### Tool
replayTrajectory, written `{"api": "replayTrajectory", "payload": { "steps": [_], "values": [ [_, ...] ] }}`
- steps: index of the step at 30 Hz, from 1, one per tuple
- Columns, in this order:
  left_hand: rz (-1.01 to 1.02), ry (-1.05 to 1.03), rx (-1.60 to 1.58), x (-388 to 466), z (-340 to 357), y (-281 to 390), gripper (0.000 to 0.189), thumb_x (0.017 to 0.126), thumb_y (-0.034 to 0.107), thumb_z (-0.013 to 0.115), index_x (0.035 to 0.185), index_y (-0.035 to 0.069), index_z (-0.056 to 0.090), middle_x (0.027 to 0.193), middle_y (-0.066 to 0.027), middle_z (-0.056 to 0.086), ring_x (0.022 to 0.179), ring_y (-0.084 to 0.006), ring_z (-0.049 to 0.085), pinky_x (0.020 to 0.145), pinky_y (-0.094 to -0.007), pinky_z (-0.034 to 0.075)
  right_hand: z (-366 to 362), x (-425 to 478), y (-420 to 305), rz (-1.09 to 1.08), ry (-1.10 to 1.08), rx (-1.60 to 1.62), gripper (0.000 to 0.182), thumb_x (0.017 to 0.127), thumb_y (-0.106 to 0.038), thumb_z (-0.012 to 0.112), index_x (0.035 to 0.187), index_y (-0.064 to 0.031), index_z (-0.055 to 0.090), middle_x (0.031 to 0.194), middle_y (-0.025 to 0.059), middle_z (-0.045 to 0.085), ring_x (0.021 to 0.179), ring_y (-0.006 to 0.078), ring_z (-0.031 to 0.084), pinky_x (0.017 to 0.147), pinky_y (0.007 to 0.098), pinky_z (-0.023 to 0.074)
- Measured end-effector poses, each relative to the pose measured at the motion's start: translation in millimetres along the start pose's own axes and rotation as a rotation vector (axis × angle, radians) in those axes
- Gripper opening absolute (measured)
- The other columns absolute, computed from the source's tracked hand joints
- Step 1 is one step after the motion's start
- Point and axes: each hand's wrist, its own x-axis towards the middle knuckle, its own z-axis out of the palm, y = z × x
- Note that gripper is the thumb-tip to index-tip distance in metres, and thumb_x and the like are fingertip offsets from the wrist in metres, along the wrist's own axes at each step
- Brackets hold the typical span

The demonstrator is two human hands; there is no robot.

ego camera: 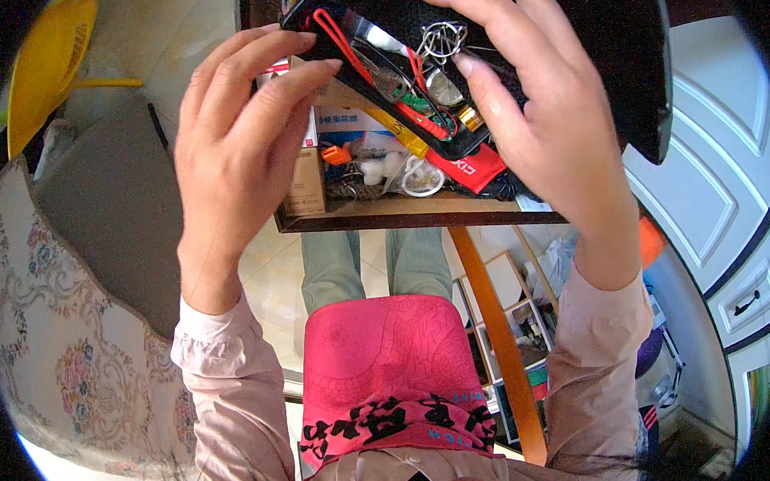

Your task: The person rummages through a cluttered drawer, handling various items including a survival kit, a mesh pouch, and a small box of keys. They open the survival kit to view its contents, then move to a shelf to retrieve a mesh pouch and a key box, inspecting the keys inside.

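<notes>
A black tray (347,57) lies tilted over an open wooden drawer (383,215). In it are a red cord (340,41), a round wire item of silvery metal (442,41), a watch face (443,89) and a small gold cylinder (470,119). My left hand (239,124) is at the tray's left edge, fingers bent; whether they grip it I cannot tell. My right hand (534,79) is spread over the tray's right part, its thumb tip beside the wire item. Under the tray, the drawer holds a red pouch (473,169), an orange clip (336,154) and a small cardboard box (303,182).
A floral-patterned cover (68,352) is at the left, near a yellow plastic object (50,62). White panelled doors (702,128) stand at the right. An orange-brown wooden bar (497,339) runs below the drawer, beside shelves with assorted items (523,331).
</notes>
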Motion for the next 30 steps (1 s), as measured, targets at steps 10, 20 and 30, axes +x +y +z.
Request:
{"api": "replayTrajectory", "payload": {
  "steps": [10,20,30],
  "values": [
    [-0.061,0.006,-0.062,1.9,11.4,31.6,0.032,0.078,0.003,0.070,0.108,0.014,0.069,0.118,-0.0055,0.063,0.111,-0.0277,0.057,0.097,-0.0415,0.043,5.0,-36.1,1.0,0.128,0.193,-0.145,0.037,0.082,-0.007,0.070,0.118,-0.0141,0.062,0.127,0.0164,0.054,0.112,0.0348,0.056,0.090,0.0376,0.0481],
    [-0.103,0.157,-0.168,43.0,17.5,35.2,0.042,0.079,0.000,0.065,0.120,0.011,0.063,0.124,-0.0128,0.055,0.110,-0.0328,0.054,0.090,-0.0394,0.046,14.3,-48.4,-0.7,0.068,0.257,-0.353,0.018,0.073,-0.006,0.078,0.090,-0.0061,0.072,0.127,0.0143,0.059,0.111,0.0312,0.060,0.092,0.0377,0.0482],
    [-0.095,0.239,-0.069,37.1,33.5,24.6,0.035,0.077,0.006,0.074,0.109,0.018,0.070,0.125,-0.0068,0.057,0.102,-0.0259,0.054,0.087,-0.0373,0.044,5.0,-49.5,6.3,0.054,0.235,-0.364,0.019,0.077,-0.002,0.074,0.095,-0.0046,0.069,0.117,0.0093,0.063,0.095,0.0254,0.065,0.082,0.0328,0.0530]
  ]
}}
